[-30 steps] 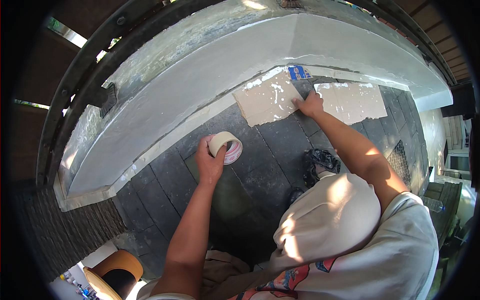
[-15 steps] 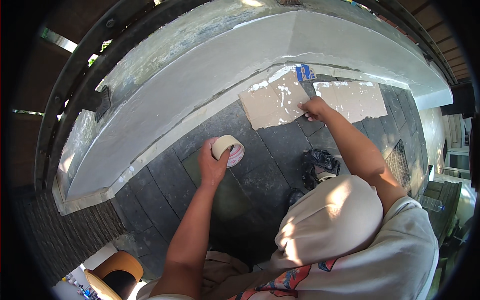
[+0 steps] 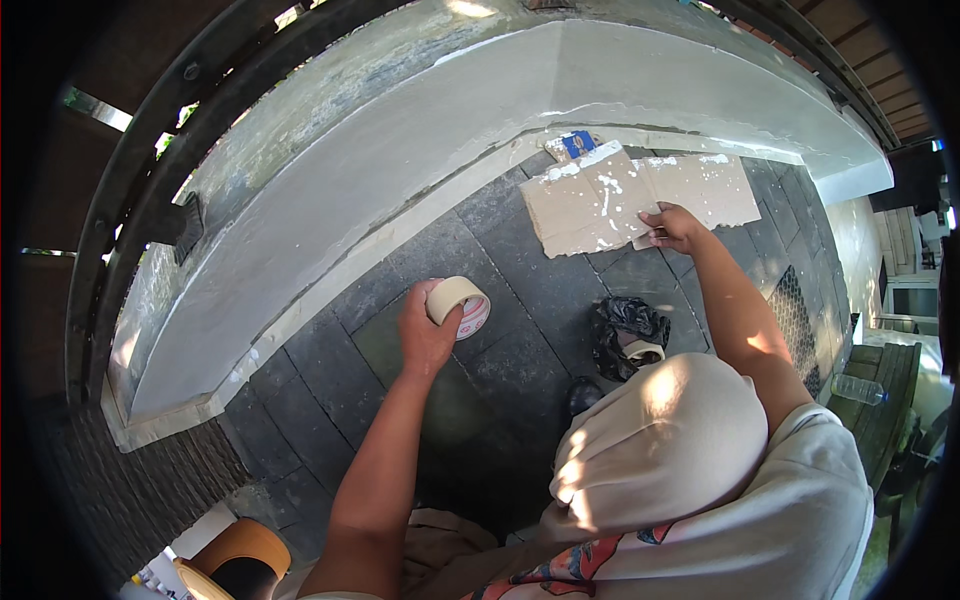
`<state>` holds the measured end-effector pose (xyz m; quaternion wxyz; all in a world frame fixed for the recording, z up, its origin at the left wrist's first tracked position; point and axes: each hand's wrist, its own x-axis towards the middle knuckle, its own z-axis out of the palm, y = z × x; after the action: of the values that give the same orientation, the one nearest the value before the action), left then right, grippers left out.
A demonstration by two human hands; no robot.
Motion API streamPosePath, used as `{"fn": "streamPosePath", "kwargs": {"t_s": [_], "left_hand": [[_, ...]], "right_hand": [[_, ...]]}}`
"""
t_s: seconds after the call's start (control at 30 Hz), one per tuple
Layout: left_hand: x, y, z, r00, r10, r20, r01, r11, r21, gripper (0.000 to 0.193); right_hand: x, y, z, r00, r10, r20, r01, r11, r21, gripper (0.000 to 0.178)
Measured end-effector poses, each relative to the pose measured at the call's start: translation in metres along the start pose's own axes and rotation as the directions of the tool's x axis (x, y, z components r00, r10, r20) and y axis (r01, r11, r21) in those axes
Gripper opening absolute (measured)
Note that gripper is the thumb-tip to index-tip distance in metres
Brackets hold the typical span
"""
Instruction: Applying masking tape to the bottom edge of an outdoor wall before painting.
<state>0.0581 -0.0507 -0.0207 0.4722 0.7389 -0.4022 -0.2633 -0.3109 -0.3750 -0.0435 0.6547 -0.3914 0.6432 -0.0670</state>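
Note:
A wide cream roll of masking tape point(image 3: 455, 292) is in my left hand point(image 3: 424, 338), the fingers wrapped round its side and the thumb hooked into the core. My right hand point(image 3: 674, 228) pinches the right edge of a paint-spattered cardboard sheet point(image 3: 587, 208) near the foot of the wall. That sheet overlaps the left end of a second cardboard sheet point(image 3: 712, 190), also flecked with white. Behind it, a small blue-printed piece point(image 3: 578, 144) shows in part.
A low grey wall point(image 3: 420, 140) curves along the far side of the dark paving. Near my bent knee sits a black plastic bag point(image 3: 612, 325) with a cream ring-shaped object point(image 3: 643, 350) at its edge. A plastic bottle point(image 3: 858, 389) lies at right; a yellowish container point(image 3: 240, 555) stands lower left.
My right hand has moved the cardboard sheet to the right, so it now overlaps the second sheet. The left hand keeps its hold on the tape. The view has shifted slightly.

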Motion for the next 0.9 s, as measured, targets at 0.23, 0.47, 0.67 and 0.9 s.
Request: {"fn": "streamPosePath", "kwargs": {"t_s": [0.23, 0.47, 0.67, 0.9], "left_hand": [[0.002, 0.006, 0.015, 1.0, 0.017, 0.026, -0.016, 0.999, -0.049, 0.036], [0.012, 0.026, 0.025, 0.991, -0.07, 0.112, 0.105, 0.935, -0.34, 0.045], [0.018, 0.054, 0.038, 0.994, -0.045, 0.098, 0.087, 0.867, -0.49, 0.052], [0.006, 0.064, 0.022, 0.935, 0.353, 0.027, -0.353, 0.935, 0.024, 0.067]], "right_hand": [[0.006, 0.049, -0.121, 0.931, 0.091, -0.354, -0.106, 0.994, -0.024, 0.056], [-0.015, 0.004, -0.005, 0.33, -0.836, -0.438, 0.228, 0.521, -0.823, 0.036], [-0.113, -0.038, 0.196, 0.768, -0.239, 0.594, 0.283, 0.959, 0.019, 0.067], [-0.146, -0.034, 0.228, 0.637, -0.286, 0.716, 0.207, 0.958, 0.198, 0.071]]}}
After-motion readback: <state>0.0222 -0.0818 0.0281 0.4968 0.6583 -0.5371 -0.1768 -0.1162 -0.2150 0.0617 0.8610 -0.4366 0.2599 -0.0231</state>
